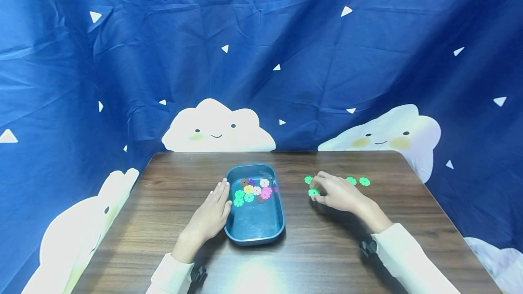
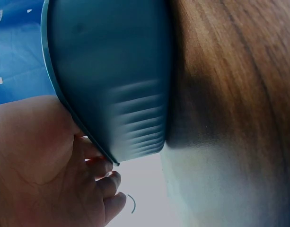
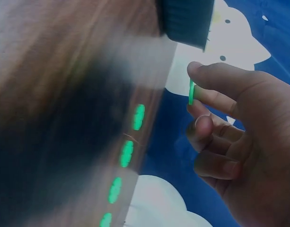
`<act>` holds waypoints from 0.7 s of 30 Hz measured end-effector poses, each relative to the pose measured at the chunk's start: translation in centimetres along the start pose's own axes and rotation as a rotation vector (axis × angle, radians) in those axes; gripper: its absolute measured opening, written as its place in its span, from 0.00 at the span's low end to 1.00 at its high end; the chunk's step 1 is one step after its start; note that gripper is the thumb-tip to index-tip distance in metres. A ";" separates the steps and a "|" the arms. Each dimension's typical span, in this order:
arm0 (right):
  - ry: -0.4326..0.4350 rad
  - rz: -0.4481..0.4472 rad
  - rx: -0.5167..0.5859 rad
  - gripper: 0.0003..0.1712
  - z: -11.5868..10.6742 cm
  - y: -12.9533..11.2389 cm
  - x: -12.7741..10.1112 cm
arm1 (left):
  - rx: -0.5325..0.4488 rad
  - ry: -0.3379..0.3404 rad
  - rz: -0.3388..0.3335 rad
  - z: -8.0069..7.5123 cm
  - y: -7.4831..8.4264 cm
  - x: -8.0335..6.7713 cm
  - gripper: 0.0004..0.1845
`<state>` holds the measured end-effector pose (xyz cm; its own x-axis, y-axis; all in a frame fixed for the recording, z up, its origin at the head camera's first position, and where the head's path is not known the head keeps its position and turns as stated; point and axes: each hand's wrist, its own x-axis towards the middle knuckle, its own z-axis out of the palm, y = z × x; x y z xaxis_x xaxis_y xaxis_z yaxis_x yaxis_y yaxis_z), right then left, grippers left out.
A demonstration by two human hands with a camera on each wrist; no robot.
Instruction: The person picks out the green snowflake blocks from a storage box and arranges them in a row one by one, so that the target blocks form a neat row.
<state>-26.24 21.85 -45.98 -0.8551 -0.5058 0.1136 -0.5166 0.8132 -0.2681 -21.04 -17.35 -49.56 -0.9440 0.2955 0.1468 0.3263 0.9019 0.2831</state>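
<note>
left hand (image 1: pixel 210 216): I see it flat against the left wall of the tray, fingers straight and together, gripping nothing; left wrist view shows the palm (image 2: pixel 36 161) pressed on the tray's side.
tray (image 1: pixel 255 230): blue, rounded, on the wooden table (image 1: pixel 163 203), between my two hands; near half bare.
discs in tray (image 1: pixel 253 190): mixed flower-shaped pieces, green, yellow, pink, white, purple, brown, bunched in the far half.
right hand (image 1: pixel 337 193): right of the tray, well apart from it, fingers curled, pinching one green disc (image 1: pixel 313 192) between thumb and fingertip; right wrist view shows that disc (image 3: pixel 191 92) edge-on in the pinch.
loose green discs (image 1: pixel 358 181): lying on the table just beyond the right hand, in a rough row; one more (image 1: pixel 308 179) to the hand's far left.
backdrop (image 1: pixel 261 58): blue cloth with white clouds and triangles behind the table.
</note>
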 end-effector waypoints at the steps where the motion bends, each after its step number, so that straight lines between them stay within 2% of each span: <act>1: -0.009 0.001 -0.004 0.13 0.3 0.1 0.0 | 0.001 0.002 0.001 0.0 0.0 0.0 0.31; 6: -0.030 0.002 -0.004 0.11 1.4 0.6 -0.2 | 0.000 0.000 0.003 0.1 -0.1 0.1 0.31; 14: -0.017 -0.016 0.019 0.09 3.0 1.4 -0.2 | 0.004 -0.009 -0.003 0.1 -0.1 0.1 0.31; 21: -0.051 0.023 0.015 0.12 4.0 1.8 -0.2 | 0.005 -0.006 -0.002 0.1 -0.1 0.1 0.31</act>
<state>-26.82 22.31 -50.32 -0.8632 -0.5015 0.0584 -0.4959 0.8205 -0.2843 -21.13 -17.39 -49.68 -0.9450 0.2952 0.1406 0.3239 0.9041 0.2789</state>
